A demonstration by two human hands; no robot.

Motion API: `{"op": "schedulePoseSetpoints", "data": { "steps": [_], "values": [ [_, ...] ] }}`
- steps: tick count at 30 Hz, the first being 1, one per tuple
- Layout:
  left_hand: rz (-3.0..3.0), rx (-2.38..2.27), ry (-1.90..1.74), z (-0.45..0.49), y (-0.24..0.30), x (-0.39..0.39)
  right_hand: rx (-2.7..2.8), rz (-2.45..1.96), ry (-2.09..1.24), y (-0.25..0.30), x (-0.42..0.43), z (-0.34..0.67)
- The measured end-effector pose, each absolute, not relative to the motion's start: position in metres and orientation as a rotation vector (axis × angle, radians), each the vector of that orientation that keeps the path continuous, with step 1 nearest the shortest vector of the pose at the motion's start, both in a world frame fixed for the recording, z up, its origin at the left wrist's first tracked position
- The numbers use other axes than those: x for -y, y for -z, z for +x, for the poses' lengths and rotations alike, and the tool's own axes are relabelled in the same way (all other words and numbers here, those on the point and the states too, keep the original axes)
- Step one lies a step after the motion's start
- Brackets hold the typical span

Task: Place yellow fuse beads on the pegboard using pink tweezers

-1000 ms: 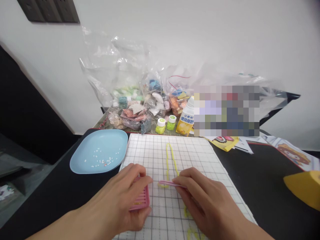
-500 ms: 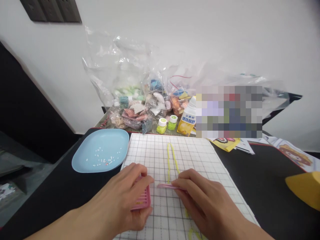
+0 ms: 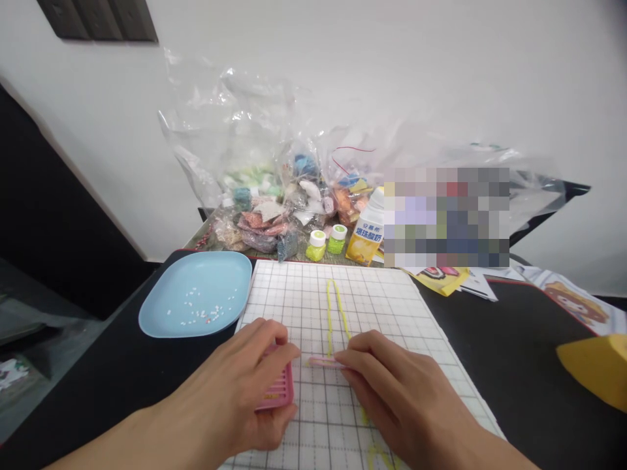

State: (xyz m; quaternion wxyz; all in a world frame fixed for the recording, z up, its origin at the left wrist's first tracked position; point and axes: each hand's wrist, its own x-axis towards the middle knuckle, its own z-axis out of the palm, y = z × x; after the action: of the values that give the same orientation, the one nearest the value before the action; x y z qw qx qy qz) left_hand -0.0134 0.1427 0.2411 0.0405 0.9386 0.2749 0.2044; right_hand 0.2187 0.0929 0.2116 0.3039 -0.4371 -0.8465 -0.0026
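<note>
My left hand (image 3: pixel 240 382) is curled around a small pink plastic piece with slots (image 3: pixel 279 390), its thumb below and fingers over the top. My right hand (image 3: pixel 399 385) pinches a thin, light pink, flat stick-like piece (image 3: pixel 319 361) that points left toward the slotted one, with a gap between them. Its exact kind is unclear, and its right end is hidden by the fingers. A yellow-green strand (image 3: pixel 329 320) lies in a narrow loop just beyond the right hand. More yellow-green pieces (image 3: pixel 379 457) show near the bottom, partly under that hand. A white gridded board (image 3: pixel 386 294) lies beneath.
A light blue plate (image 3: pixel 164 287) with small white beads sits at the left. Behind the board stand two small jars (image 3: pixel 316 247), a yellow-and-white bottle (image 3: pixel 365 235) and clear bags of beads (image 3: pixel 264 222). At right are papers (image 3: pixel 563 300) and a yellow object (image 3: pixel 597 372).
The thin pink piece has tilted slightly in my right fingers, and less of it shows behind them. My left hand keeps its grip on the slotted piece.
</note>
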Motion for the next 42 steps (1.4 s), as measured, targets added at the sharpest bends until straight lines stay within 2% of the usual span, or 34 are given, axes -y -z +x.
{"op": "schedulePoseSetpoints", "data": {
  "steps": [11, 28, 42],
  "values": [
    [2.842, -0.853, -0.607, -0.013, -0.241, -0.143, 2.282, -1.122, 0.100, -0.208, -0.091, 0.222],
    [2.838, -0.854, -0.598, -0.014, -0.242, -0.142, 2.317, -1.129, -0.070, -0.208, -0.091, 0.225],
    [2.819, -0.799, -0.669, -0.014, -0.231, -0.146, 2.250, -1.114, 0.002, -0.211, -0.095, 0.218]
  ]
}}
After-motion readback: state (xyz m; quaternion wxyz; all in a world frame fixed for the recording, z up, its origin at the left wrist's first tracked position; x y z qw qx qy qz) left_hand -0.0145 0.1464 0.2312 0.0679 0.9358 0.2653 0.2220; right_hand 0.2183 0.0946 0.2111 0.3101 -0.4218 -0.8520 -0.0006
